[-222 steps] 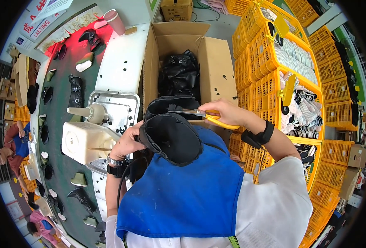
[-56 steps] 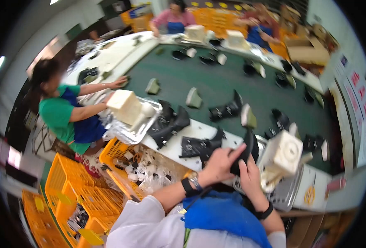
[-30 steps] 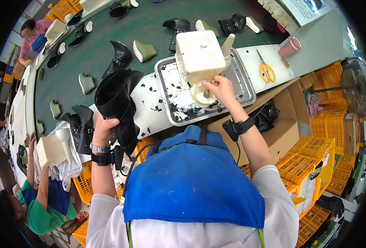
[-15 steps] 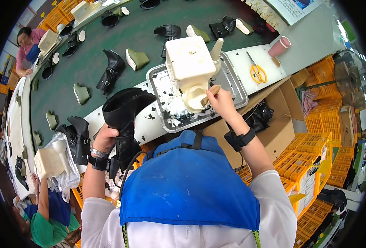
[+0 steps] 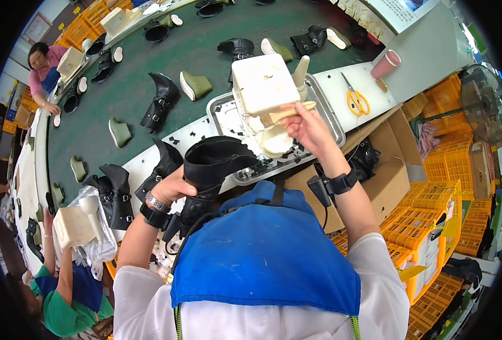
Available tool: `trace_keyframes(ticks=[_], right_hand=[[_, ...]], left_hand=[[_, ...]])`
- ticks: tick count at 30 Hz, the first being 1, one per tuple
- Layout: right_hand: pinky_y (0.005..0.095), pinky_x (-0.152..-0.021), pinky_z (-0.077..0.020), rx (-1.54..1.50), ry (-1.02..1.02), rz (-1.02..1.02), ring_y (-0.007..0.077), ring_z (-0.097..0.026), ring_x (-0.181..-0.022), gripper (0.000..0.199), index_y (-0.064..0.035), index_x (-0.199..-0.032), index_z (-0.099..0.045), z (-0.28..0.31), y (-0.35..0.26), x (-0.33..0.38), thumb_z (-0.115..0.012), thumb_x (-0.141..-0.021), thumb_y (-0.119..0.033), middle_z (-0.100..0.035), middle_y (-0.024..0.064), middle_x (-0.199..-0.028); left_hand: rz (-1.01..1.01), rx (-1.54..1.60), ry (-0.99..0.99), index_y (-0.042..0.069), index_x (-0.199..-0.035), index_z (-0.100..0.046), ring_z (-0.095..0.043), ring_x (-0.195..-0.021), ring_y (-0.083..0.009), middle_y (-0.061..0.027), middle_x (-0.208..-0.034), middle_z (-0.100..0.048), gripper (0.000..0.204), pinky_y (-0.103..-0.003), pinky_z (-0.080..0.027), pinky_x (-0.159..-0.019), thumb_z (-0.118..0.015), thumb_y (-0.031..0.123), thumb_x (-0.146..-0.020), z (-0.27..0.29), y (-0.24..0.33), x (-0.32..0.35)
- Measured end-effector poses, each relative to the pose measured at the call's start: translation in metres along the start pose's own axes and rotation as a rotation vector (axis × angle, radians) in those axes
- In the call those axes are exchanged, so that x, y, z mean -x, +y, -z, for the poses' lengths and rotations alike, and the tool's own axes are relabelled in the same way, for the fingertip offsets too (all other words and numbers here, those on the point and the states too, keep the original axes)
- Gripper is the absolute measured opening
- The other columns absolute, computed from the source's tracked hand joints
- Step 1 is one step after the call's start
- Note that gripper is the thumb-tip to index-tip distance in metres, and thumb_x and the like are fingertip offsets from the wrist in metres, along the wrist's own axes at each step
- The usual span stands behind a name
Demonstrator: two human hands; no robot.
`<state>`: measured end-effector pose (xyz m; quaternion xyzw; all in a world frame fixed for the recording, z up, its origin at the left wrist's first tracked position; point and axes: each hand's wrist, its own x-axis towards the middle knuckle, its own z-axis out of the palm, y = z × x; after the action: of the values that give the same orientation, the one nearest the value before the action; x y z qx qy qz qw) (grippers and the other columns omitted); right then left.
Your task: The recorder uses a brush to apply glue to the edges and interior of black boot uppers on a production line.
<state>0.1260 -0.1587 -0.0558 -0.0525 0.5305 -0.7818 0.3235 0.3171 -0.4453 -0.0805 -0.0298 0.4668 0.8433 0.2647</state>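
Boot status: black leather ankle boot with a wide open collar [image 5: 214, 164] is held up over the near edge of the white bench [image 5: 347, 85], above the blue apron [image 5: 268, 249]. Left hand [image 5: 171, 187] is wrapped closed around the boot's shaft from the left side. Right hand [image 5: 307, 122] is closed on a pale wooden-handled brush [image 5: 287, 113], its tip resting against the cream-coloured boxy glue pot [image 5: 262, 85] standing in the dented metal tray [image 5: 330, 113].

Handling judgement: shaft leather looks soft and floppy, so the collar is likely to collapse if pinched; sole end is likely stiffer and heavier. Better hold is judged to be around the shaft near the ankle, as now, or under the heel. Surface looks smooth, possibly slippery where glue is wet.

Nearby: yellow-handled scissors [image 5: 357, 102] and a pink cup [image 5: 385, 63] lie on the bench, well apart from the boot. More black boots [image 5: 160, 102] sit on the green conveyor belt [image 5: 120, 102].
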Motion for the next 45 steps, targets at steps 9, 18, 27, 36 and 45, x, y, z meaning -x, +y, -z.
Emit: trace_keyframes(ticks=[9, 18, 27, 36, 45], right_hand=[[0.0221, -0.055, -0.0436, 0.491, -0.278, 0.487, 0.0082, -0.053, -0.059, 0.012, -0.0010, -0.087, -0.064, -0.069, -0.007, 0.018, -0.063, -0.081, -0.012, -0.061, 0.0017, -0.073], [0.0268, -0.059, -0.0451, 0.799, -0.267, 0.711, 0.0174, -0.059, -0.064, 0.007, 0.0001, -0.082, -0.064, -0.068, 0.003, 0.022, -0.064, -0.077, -0.005, -0.064, 0.0089, -0.075], [0.0212, -0.051, -0.0412, 0.738, -0.103, 0.777, 0.0085, -0.053, -0.055, 0.009, 0.0007, -0.081, -0.064, -0.074, 0.003, 0.029, -0.063, -0.079, -0.008, -0.061, 0.0058, -0.066], [0.0347, -0.049, -0.0440, 0.972, -0.014, 0.788, 0.0292, -0.057, -0.052, 0.017, 0.0014, -0.068, -0.060, -0.094, -0.010, 0.012, -0.060, -0.078, -0.012, -0.057, 0.0161, -0.059], [0.0334, -0.047, -0.0422, 1.206, -0.061, 0.655, 0.0233, -0.057, -0.048, 0.024, 0.0049, -0.071, -0.062, -0.094, -0.017, -0.006, -0.061, -0.077, -0.018, -0.056, 0.0163, -0.054]], left_hand=[[-0.051, -0.046, 0.018, -0.003, -0.118, -0.046, -0.059, -0.086, -0.0239, -0.0145, -0.097, -0.060, 0.084, -0.035, -0.049, -0.076, -0.082, 0.029, -0.049, -0.019, 0.004, -0.002], [-0.150, -0.047, 0.019, -0.002, -0.124, -0.041, -0.059, -0.087, -0.0263, -0.0165, -0.097, -0.059, 0.091, -0.038, -0.049, -0.076, -0.084, 0.025, -0.049, -0.019, 0.004, 0.009], [-0.182, -0.297, 0.088, 0.003, -0.131, -0.036, -0.043, -0.115, -0.0164, -0.0071, -0.125, -0.047, 0.100, -0.030, -0.030, -0.100, -0.085, 0.018, -0.046, -0.030, 0.022, 0.015], [-0.312, -0.720, 0.244, 0.004, -0.136, -0.027, -0.042, -0.118, -0.0174, -0.0087, -0.129, -0.044, 0.092, -0.030, -0.030, -0.101, -0.076, 0.002, -0.058, -0.056, 0.023, 0.009], [-0.528, -1.148, 0.443, 0.004, -0.128, -0.040, -0.058, -0.096, -0.0276, -0.0165, -0.107, -0.058, 0.080, -0.032, -0.044, -0.085, -0.076, 0.004, -0.057, -0.057, 0.007, -0.004]])
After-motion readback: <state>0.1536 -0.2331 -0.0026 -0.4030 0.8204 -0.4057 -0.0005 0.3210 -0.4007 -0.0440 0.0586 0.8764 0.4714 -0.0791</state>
